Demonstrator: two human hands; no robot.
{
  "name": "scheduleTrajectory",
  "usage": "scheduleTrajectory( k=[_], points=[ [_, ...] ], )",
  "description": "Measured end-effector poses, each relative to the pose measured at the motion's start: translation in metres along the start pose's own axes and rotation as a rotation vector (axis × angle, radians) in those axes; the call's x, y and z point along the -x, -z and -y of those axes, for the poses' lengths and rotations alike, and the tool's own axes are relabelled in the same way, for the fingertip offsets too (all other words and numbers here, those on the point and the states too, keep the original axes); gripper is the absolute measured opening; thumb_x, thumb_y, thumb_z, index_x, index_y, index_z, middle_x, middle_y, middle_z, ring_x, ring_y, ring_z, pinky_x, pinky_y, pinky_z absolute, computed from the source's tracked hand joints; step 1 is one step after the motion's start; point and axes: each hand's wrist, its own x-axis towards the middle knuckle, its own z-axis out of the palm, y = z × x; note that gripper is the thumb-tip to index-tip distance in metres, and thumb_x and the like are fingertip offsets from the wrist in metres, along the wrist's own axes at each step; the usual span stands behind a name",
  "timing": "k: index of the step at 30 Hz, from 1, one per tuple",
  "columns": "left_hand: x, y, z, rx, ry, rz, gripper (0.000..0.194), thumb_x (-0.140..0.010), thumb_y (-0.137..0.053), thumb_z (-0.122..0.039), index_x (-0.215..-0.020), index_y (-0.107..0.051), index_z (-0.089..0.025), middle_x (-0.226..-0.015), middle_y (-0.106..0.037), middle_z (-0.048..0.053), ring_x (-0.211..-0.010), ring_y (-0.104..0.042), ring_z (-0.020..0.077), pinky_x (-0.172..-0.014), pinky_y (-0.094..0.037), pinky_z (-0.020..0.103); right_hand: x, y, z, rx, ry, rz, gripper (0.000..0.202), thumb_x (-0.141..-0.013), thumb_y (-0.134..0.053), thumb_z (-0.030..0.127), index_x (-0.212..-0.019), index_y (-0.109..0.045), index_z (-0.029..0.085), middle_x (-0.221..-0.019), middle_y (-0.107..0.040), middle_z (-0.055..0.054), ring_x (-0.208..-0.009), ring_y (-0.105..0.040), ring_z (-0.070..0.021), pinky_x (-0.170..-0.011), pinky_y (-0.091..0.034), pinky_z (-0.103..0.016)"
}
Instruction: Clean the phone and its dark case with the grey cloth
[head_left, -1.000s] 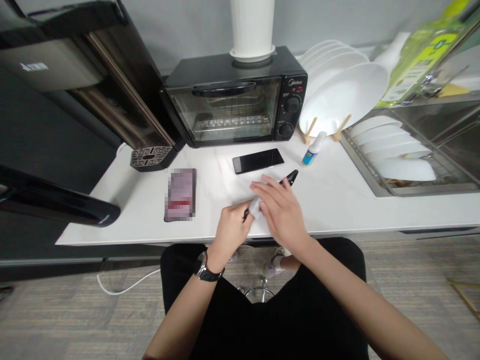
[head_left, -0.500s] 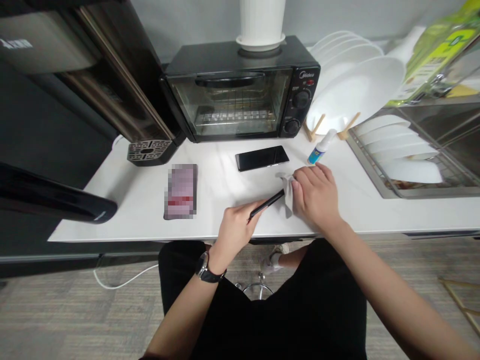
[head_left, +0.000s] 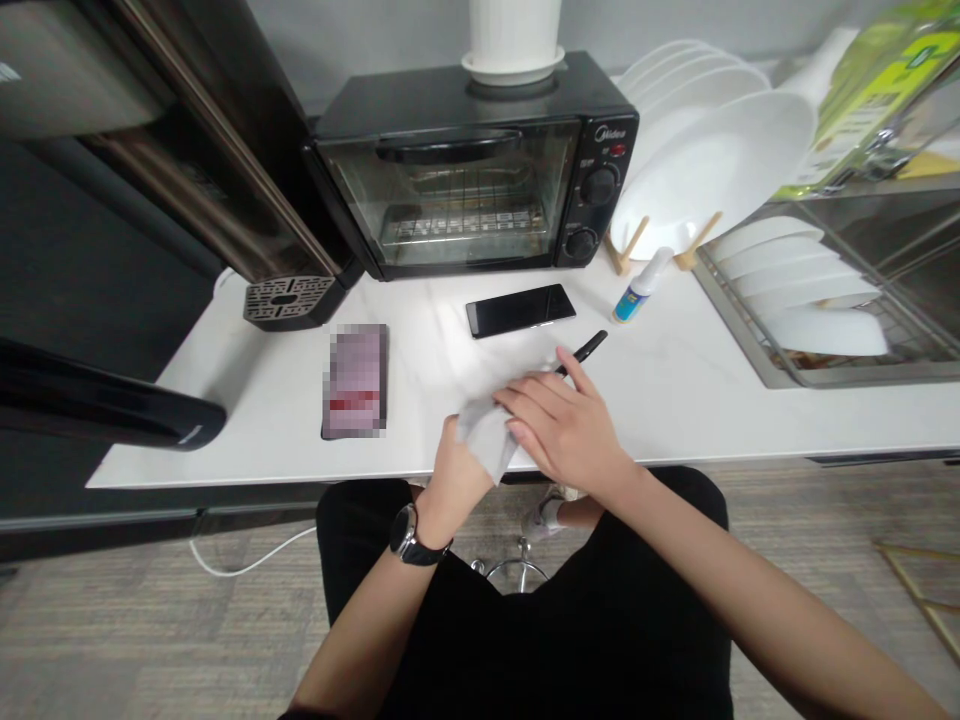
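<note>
A slim black object [head_left: 586,350] slants across in front of me, seen almost edge-on, and its kind is not clear. My left hand [head_left: 461,462] grips its near end; most of those fingers are covered by a thin light-grey cloth [head_left: 491,440]. Pressed over the cloth and the object is my right hand [head_left: 559,420], fingers bent round them. The far tip of the black object sticks out beyond my right fingers. A black smartphone [head_left: 521,310] lies flat behind my hands. To its right stands a small spray bottle [head_left: 641,288] with a blue label.
A toaster oven [head_left: 457,190] carrying a white pot [head_left: 514,35] stands at the back. Left of it is a drinks machine [head_left: 289,300]. A dark-edged item with a pixelated face [head_left: 356,380] lies on the left. White plates [head_left: 720,160] and a rack of dishes [head_left: 825,335] are at right.
My right hand has slid left and nearer with the cloth, along the black object onto my left hand. The object's far end now shows past my right fingers. The view shifted slightly.
</note>
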Motion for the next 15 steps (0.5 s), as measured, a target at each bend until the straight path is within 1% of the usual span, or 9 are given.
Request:
scheduleTrajectory(
  k=[2, 4, 5, 7, 8, 10, 12, 14, 15],
  points=[
    [-0.005, 0.001, -0.004, 0.035, -0.012, -0.028, 0.019, -0.098, -0.058, -0.013, -0.093, -0.076, -0.016, -0.078, -0.078, 0.005, -0.066, -0.073, 0.0192, -0.067, -0.057, 0.028, 0.005, 0.007, -0.029, 0.07, -0.052, -0.032, 0.033, -0.11, -0.039, 0.03, -0.109, -0.07, 0.022, -0.102, -0.077, -0.004, -0.096, -0.065, -0.0212, -0.125, -0.032, -0.049],
    [-0.008, 0.002, -0.009, 0.122, -0.029, -0.062, 0.021, -0.103, -0.058, -0.017, -0.114, -0.076, -0.018, -0.096, -0.083, 0.006, -0.079, -0.079, 0.0185, -0.072, -0.059, 0.026, 0.009, 0.012, -0.056, 0.139, -0.147, -0.059, 0.035, -0.109, -0.037, 0.027, -0.097, -0.069, 0.021, -0.094, -0.075, -0.004, -0.089, -0.064, -0.0209, -0.123, -0.035, -0.05],
    [-0.01, 0.003, -0.01, 0.165, -0.036, -0.072, 0.024, -0.105, -0.058, -0.019, -0.122, -0.075, -0.019, -0.105, -0.083, 0.005, -0.086, -0.08, 0.018, -0.076, -0.06, 0.025, 0.009, 0.014, -0.066, 0.167, -0.192, -0.07, 0.036, -0.109, -0.036, 0.026, -0.093, -0.067, 0.021, -0.09, -0.074, -0.003, -0.086, -0.064, -0.0209, -0.122, -0.035, -0.05],
    [-0.011, 0.003, -0.013, 0.208, -0.039, -0.079, 0.026, -0.107, -0.057, -0.022, -0.128, -0.072, -0.021, -0.113, -0.083, 0.005, -0.092, -0.08, 0.0173, -0.079, -0.061, 0.025, 0.008, 0.014, -0.074, 0.195, -0.263, -0.093, 0.036, -0.109, -0.035, 0.026, -0.09, -0.066, 0.021, -0.089, -0.073, -0.004, -0.087, -0.064, -0.0216, -0.122, -0.035, -0.052],
    [-0.011, 0.004, -0.014, 0.206, -0.034, -0.083, 0.026, -0.107, -0.057, -0.022, -0.127, -0.073, -0.021, -0.113, -0.083, 0.005, -0.091, -0.081, 0.0173, -0.078, -0.061, 0.025, 0.006, 0.013, -0.071, 0.191, -0.284, -0.107, 0.036, -0.109, -0.035, 0.025, -0.091, -0.066, 0.021, -0.092, -0.074, -0.005, -0.09, -0.066, -0.0222, -0.123, -0.035, -0.053],
    [-0.011, 0.004, -0.014, 0.168, -0.017, -0.094, 0.022, -0.106, -0.057, -0.021, -0.12, -0.074, -0.02, -0.105, -0.083, 0.005, -0.084, -0.08, 0.0174, -0.074, -0.059, 0.026, 0.001, 0.007, -0.054, 0.147, -0.297, -0.125, 0.035, -0.109, -0.035, 0.025, -0.097, -0.067, 0.02, -0.101, -0.075, -0.007, -0.102, -0.067, -0.024, -0.123, -0.034, -0.053],
    [-0.011, 0.004, -0.012, 0.104, -0.012, -0.11, 0.02, -0.102, -0.055, -0.016, -0.098, -0.076, -0.017, -0.083, -0.08, 0.004, -0.066, -0.074, 0.0165, -0.063, -0.055, 0.025, -0.005, 0.0, -0.025, 0.074, -0.265, -0.121, 0.034, -0.109, -0.035, 0.025, -0.104, -0.069, 0.019, -0.107, -0.076, -0.008, -0.112, -0.066, -0.0248, -0.125, -0.031, -0.053],
    [-0.012, 0.005, -0.009, 0.042, -0.039, -0.124, 0.025, -0.095, -0.054, -0.011, -0.074, -0.068, -0.017, -0.063, -0.07, 0.002, -0.05, -0.063, 0.0155, -0.053, -0.047, 0.026, -0.009, -0.006, 0.004, -0.001, -0.187, -0.081, 0.033, -0.11, -0.037, 0.027, -0.113, -0.069, 0.017, -0.112, -0.077, -0.008, -0.12, -0.065, -0.0248, -0.128, -0.027, -0.051],
    [-0.012, 0.006, -0.007, 0.021, -0.062, -0.128, 0.027, -0.091, -0.054, -0.011, -0.067, -0.063, -0.018, -0.058, -0.066, 0.002, -0.047, -0.059, 0.0155, -0.05, -0.044, 0.027, -0.011, -0.008, 0.016, -0.03, -0.138, -0.052, 0.034, -0.11, -0.039, 0.029, -0.119, -0.068, 0.016, -0.118, -0.076, -0.009, -0.123, -0.064, -0.0244, -0.13, -0.025, -0.05]
  ],
)
